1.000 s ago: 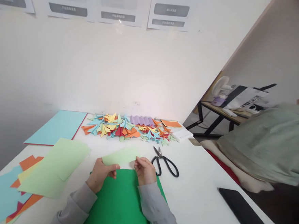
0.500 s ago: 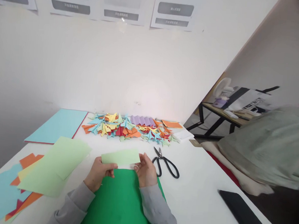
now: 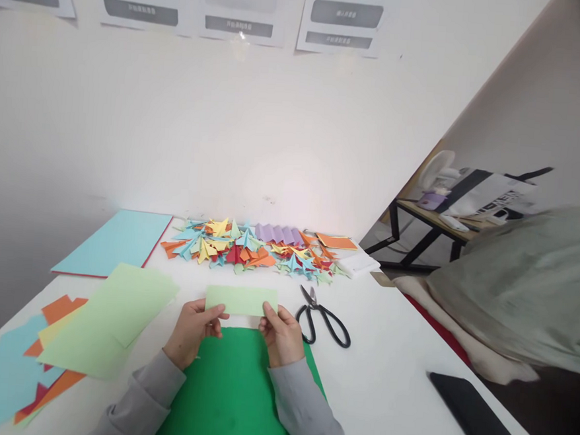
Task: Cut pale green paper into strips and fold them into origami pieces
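A light green strip of paper (image 3: 241,300) is held up level between my two hands, above the far edge of a green sheet (image 3: 231,386). My left hand (image 3: 193,327) pinches its left end, thumb on the near face. At the right end my right hand (image 3: 282,333) grips it the same way, the thumb pressing on the lower corner. The fingers behind the strip are partly hidden. Just right of my right hand lie black-handled scissors (image 3: 320,319), their blades slightly apart and pointing away.
Folded paper shapes (image 3: 248,248) in several colours line the wall. At left lie light green sheets (image 3: 108,324), coloured scraps (image 3: 5,376) and a light blue sheet (image 3: 114,241). A black flat object (image 3: 479,416) is at right. Another person's arm (image 3: 480,343) shows beyond the table edge.
My right thumb has come down onto the front of the strip, closing on its right end. The strip has turned from slightly tilted to level and shifted a little right.
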`<action>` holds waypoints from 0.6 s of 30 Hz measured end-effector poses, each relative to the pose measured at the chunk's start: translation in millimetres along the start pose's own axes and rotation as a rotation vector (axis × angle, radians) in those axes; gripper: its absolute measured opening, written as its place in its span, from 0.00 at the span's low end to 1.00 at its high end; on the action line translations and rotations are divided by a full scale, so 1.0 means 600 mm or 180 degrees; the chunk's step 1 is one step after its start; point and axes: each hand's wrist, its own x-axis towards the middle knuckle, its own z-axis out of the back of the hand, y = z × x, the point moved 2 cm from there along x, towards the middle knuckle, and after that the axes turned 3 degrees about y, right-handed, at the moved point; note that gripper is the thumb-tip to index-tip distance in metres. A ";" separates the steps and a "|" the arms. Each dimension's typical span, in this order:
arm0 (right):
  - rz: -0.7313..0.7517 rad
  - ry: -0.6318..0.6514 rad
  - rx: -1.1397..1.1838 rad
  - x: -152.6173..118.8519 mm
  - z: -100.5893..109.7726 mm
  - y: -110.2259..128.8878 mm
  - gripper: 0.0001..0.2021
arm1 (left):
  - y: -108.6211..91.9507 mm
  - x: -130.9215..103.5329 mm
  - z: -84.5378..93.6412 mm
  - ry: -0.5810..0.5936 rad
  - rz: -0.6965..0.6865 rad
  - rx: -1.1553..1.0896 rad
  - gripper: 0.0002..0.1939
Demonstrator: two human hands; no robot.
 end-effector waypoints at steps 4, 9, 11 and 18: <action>0.0047 -0.0094 -0.0020 0.002 0.002 0.003 0.13 | -0.001 0.002 0.004 -0.0022 -0.0092 -0.0029 0.15; -0.0009 -0.0094 0.0019 0.002 0.003 0.003 0.13 | 0.001 0.004 0.006 -0.0084 -0.0194 -0.0103 0.17; -0.0053 -0.0117 0.0078 0.002 0.003 0.003 0.13 | 0.000 0.004 0.006 -0.0074 -0.0198 -0.0114 0.18; 0.0024 -0.0169 -0.0001 0.001 0.004 0.006 0.13 | -0.004 0.004 0.005 -0.0179 -0.0191 -0.0362 0.19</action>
